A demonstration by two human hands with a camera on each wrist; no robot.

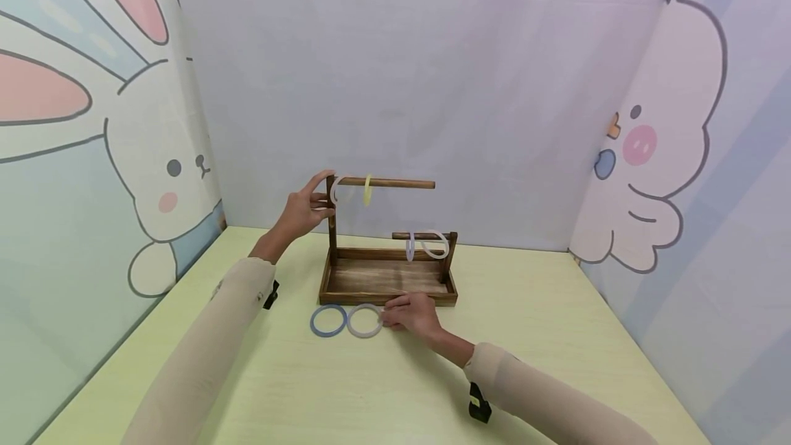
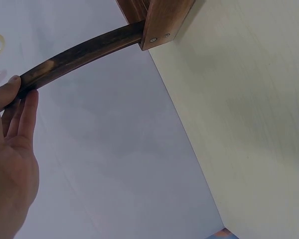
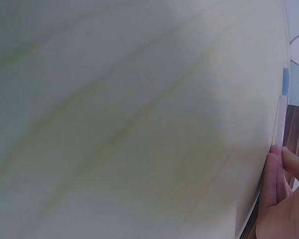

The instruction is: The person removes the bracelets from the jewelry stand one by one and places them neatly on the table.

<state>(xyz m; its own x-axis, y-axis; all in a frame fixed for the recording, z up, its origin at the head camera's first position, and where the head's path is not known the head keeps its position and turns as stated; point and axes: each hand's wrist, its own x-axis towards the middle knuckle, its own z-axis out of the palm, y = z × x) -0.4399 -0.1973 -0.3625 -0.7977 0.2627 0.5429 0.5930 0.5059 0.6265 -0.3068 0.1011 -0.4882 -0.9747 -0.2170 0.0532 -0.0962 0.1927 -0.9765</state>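
Observation:
A dark wooden bangle stand (image 1: 389, 297) with a tray base and two side bars stands on the table. My left hand (image 1: 304, 211) grips the top of its tall left post (image 2: 84, 55), thumb on one side and fingers on the other. On the upper bar hang a whitish bangle (image 1: 334, 191) and a yellow bangle (image 1: 367, 191). The lower bar carries a lilac bangle (image 1: 410, 247) and a white bangle (image 1: 436, 244). Before the tray, my right hand (image 1: 413, 314) pinches the right edge of a pale pinkish bangle (image 1: 351, 321) lying flat. A blue bangle (image 1: 313, 321) lies beside it.
The pale yellow table (image 1: 346, 390) reaches back to a plain light backdrop (image 1: 432, 88). Cartoon-printed panels stand at both sides, a rabbit (image 1: 148, 177) on the left and a white bird-like figure (image 1: 667, 101) on the right.

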